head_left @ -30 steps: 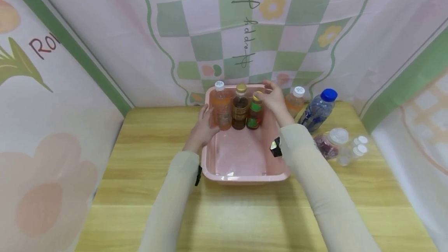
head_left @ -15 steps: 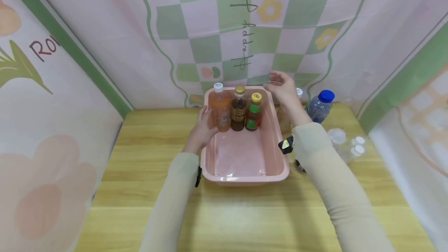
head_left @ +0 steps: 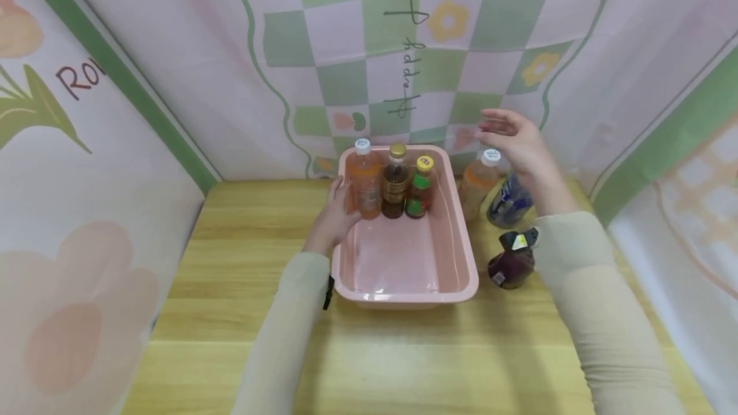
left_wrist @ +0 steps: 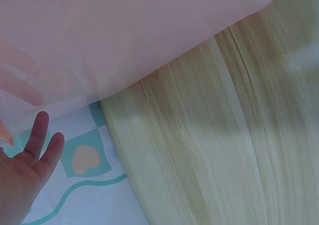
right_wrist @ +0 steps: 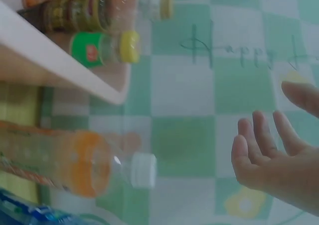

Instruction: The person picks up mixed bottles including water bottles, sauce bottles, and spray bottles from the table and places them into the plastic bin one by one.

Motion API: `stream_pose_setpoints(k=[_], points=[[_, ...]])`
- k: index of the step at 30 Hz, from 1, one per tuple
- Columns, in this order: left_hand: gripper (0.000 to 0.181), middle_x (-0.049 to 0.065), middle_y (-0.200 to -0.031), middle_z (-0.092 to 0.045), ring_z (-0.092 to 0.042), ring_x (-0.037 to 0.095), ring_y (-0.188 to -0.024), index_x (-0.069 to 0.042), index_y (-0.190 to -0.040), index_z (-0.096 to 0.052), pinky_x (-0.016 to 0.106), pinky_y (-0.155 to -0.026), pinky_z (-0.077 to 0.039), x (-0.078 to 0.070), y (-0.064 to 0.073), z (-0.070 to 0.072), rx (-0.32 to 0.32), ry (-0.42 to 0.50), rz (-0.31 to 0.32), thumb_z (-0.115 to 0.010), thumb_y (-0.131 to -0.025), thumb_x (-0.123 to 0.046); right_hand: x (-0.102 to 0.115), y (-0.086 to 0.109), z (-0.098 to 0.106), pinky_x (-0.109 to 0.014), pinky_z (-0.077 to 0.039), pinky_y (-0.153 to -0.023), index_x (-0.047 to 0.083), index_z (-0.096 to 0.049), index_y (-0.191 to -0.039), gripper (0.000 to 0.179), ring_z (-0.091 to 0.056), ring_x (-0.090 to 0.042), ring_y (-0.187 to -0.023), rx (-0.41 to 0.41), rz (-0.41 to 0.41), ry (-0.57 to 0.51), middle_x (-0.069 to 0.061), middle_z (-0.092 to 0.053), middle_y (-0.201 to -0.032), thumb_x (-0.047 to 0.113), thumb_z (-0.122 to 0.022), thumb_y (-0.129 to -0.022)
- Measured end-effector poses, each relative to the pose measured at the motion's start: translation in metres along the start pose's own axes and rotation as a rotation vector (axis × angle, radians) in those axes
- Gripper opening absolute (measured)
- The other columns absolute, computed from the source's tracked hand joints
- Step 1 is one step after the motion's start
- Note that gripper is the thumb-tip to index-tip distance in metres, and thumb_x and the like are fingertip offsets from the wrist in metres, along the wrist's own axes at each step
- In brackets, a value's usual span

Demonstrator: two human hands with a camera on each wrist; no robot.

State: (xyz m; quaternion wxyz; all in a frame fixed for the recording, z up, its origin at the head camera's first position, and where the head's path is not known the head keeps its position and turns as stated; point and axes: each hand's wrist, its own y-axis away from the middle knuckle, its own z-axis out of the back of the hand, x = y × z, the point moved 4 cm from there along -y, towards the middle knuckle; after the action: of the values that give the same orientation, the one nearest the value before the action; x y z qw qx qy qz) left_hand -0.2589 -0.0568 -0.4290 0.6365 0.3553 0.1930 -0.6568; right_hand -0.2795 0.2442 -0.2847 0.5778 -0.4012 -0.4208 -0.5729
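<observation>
The yellow-capped bottle (head_left: 419,195) stands upright at the far end of the pink tub (head_left: 412,296), just beside the dark bottle (head_left: 394,189), with an orange bottle (head_left: 367,191) left of that. From here I see the right hand (head_left: 523,146) has just left the yellow cap and swung out past the tub; its grip is released, near but apart from a second orange bottle (head_left: 477,187) on the desk (head_left: 392,357). That suggests the small bottle is settled and the hand is free. The left hand (head_left: 334,218) rests at the tub's left rim, its grip slack, fingers loosely straight. A blue-labelled bottle (head_left: 510,203) and a purple jar (head_left: 508,270) stand outside.
</observation>
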Motion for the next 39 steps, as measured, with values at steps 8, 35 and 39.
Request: stream_pose_setpoints(k=[8, 35, 39], points=[[0.075, -0.009, -0.162, 0.005, -0.036, 0.032, -0.14, -0.023, -0.154, -0.017, 0.049, -0.106, -0.045, 0.002, 0.0, -0.001, -0.011, 0.004, -0.018, -0.057, -0.09, -0.02, -0.006, 0.011, 0.028, -0.007, -0.044, -0.08, 0.03, -0.06, -0.109, 0.031, -0.058, 0.006, -0.092, 0.032, 0.071, -0.217, 0.023, -0.066, -0.093, 0.007, -0.064, -0.088], [0.074, -0.009, -0.162, 0.005, -0.039, 0.029, -0.139, -0.022, -0.154, -0.018, 0.043, -0.096, -0.052, 0.001, 0.001, 0.001, -0.012, 0.014, -0.016, -0.056, -0.09, -0.017, -0.085, 0.042, 0.075, -0.004, -0.044, -0.083, 0.019, -0.041, -0.139, 0.043, -0.059, 0.011, -0.097, 0.232, 0.0, 0.249, 0.032, -0.062, -0.105, 0.02, -0.052, -0.097], [0.074, -0.009, -0.162, 0.005, -0.037, 0.029, -0.14, -0.022, -0.154, -0.018, 0.044, -0.097, -0.051, 0.002, -0.001, 0.001, -0.014, 0.013, -0.018, -0.056, -0.09, -0.017, -0.094, 0.047, 0.075, -0.004, -0.045, -0.082, 0.018, -0.039, -0.141, 0.045, -0.06, 0.01, -0.098, 0.265, 0.029, 0.253, 0.032, -0.06, -0.107, 0.014, -0.05, -0.098]])
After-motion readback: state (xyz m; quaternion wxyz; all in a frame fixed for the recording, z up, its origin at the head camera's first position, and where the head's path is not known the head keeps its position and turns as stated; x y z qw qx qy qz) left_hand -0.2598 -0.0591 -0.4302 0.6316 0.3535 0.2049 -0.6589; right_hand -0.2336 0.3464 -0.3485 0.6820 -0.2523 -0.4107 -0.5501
